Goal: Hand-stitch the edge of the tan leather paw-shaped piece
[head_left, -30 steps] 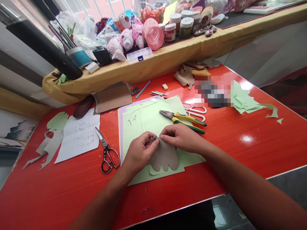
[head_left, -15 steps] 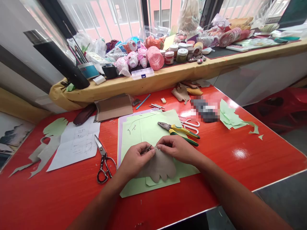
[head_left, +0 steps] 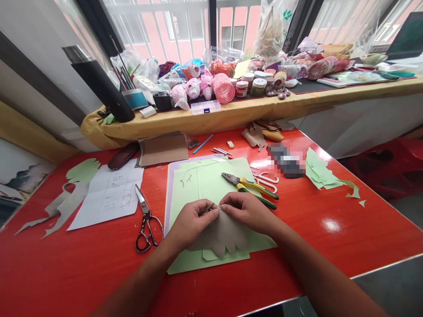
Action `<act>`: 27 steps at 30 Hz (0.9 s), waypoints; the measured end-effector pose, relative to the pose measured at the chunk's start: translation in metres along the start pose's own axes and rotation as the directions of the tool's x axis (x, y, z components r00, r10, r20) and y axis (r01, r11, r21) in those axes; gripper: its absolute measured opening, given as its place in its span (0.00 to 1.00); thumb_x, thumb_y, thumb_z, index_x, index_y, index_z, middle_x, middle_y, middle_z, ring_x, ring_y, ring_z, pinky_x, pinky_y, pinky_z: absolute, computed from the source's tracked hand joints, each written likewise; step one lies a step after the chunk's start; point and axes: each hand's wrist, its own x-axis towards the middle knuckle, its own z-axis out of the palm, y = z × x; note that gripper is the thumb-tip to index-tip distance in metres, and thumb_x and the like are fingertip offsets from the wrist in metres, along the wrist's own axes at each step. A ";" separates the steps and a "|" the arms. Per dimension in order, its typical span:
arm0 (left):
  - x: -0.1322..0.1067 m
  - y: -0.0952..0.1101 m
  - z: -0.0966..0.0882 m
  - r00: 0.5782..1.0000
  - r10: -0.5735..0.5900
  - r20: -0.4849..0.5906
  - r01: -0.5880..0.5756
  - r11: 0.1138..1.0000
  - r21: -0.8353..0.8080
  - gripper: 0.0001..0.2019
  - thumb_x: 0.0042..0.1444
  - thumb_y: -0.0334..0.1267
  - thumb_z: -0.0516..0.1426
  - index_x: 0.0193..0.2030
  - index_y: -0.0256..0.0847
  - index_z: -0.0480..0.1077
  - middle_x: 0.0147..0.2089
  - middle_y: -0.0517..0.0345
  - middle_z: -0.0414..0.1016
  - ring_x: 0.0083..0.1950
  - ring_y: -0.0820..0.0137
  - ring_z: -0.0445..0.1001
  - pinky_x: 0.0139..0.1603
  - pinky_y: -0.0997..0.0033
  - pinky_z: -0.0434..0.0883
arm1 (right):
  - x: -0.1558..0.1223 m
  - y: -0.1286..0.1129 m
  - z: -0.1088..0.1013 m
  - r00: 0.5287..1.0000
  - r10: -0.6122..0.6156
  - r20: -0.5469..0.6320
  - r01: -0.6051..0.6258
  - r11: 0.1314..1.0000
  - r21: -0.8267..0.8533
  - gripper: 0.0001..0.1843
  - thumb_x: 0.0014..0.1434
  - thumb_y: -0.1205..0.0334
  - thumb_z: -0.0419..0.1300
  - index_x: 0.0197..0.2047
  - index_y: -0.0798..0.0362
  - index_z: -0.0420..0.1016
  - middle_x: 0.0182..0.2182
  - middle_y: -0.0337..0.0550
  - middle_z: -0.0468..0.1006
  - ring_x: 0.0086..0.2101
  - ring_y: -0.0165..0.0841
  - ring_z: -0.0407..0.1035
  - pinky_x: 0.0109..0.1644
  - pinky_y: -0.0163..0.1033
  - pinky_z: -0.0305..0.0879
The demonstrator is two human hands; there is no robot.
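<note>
My left hand (head_left: 190,222) and my right hand (head_left: 246,211) meet at the top edge of a grey-brown scalloped cutout (head_left: 224,237) that lies on light green paper sheets (head_left: 205,176). The left fingers pinch a thin dark metal piece, perhaps a wire or pin, against the cutout's top. My right fingertips pinch the same spot from the other side. Both hands are closed in a pinch. Green and yellow handled pliers (head_left: 253,187) lie just beyond my right hand.
Metal scissors (head_left: 147,220) lie left of the green sheets, beside a white sketched paper (head_left: 110,196) and a green cutout (head_left: 82,171). White-handled scissors (head_left: 267,178), green paper scraps (head_left: 324,174), and cardboard (head_left: 163,149) sit on the red table (head_left: 330,220). A cluttered windowsill (head_left: 231,112) runs behind.
The camera has tilted up, showing more of the window and sill. My hands stay pinched together at the cutout's top with little movement.
</note>
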 end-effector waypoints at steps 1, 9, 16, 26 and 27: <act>0.000 0.000 0.000 1.000 0.000 0.001 0.000 1.000 -0.008 0.17 0.57 0.53 0.61 0.38 0.38 0.74 0.30 0.62 0.66 0.33 0.70 0.61 0.34 0.72 0.59 | 0.000 0.000 0.000 1.000 -0.002 -0.001 0.002 1.000 -0.006 0.11 0.67 0.57 0.60 0.40 0.53 0.81 0.36 0.41 0.83 0.37 0.35 0.73 0.40 0.36 0.65; 0.001 -0.003 0.000 1.000 0.006 -0.006 -0.006 1.000 -0.013 0.17 0.59 0.53 0.61 0.37 0.39 0.74 0.31 0.61 0.69 0.33 0.69 0.64 0.34 0.72 0.60 | 0.000 -0.003 0.005 0.999 -0.032 -0.023 0.030 0.998 -0.054 0.10 0.67 0.61 0.59 0.43 0.52 0.83 0.39 0.42 0.85 0.39 0.35 0.75 0.42 0.37 0.65; 0.002 -0.007 0.000 1.000 0.015 -0.003 -0.015 1.000 -0.010 0.17 0.59 0.54 0.61 0.37 0.39 0.74 0.31 0.61 0.70 0.33 0.69 0.65 0.34 0.72 0.61 | 0.000 0.000 0.007 0.994 -0.015 -0.112 0.002 0.993 -0.121 0.11 0.67 0.57 0.61 0.47 0.50 0.82 0.33 0.40 0.82 0.32 0.33 0.71 0.35 0.36 0.62; 0.002 -0.006 -0.001 1.000 0.000 0.026 0.001 1.000 -0.030 0.19 0.60 0.56 0.60 0.36 0.39 0.71 0.31 0.61 0.67 0.34 0.69 0.62 0.34 0.71 0.60 | 0.000 0.003 0.010 0.973 -0.083 -0.216 0.025 0.966 -0.256 0.12 0.67 0.59 0.60 0.50 0.49 0.82 0.34 0.41 0.83 0.33 0.35 0.74 0.37 0.37 0.63; 0.002 -0.005 -0.001 1.000 -0.003 0.027 0.004 1.000 -0.031 0.19 0.60 0.56 0.60 0.35 0.39 0.71 0.31 0.61 0.67 0.33 0.69 0.62 0.34 0.71 0.59 | 0.000 0.003 0.008 0.967 -0.087 -0.239 0.026 0.968 -0.249 0.11 0.67 0.58 0.60 0.49 0.49 0.82 0.34 0.42 0.83 0.33 0.35 0.74 0.37 0.37 0.63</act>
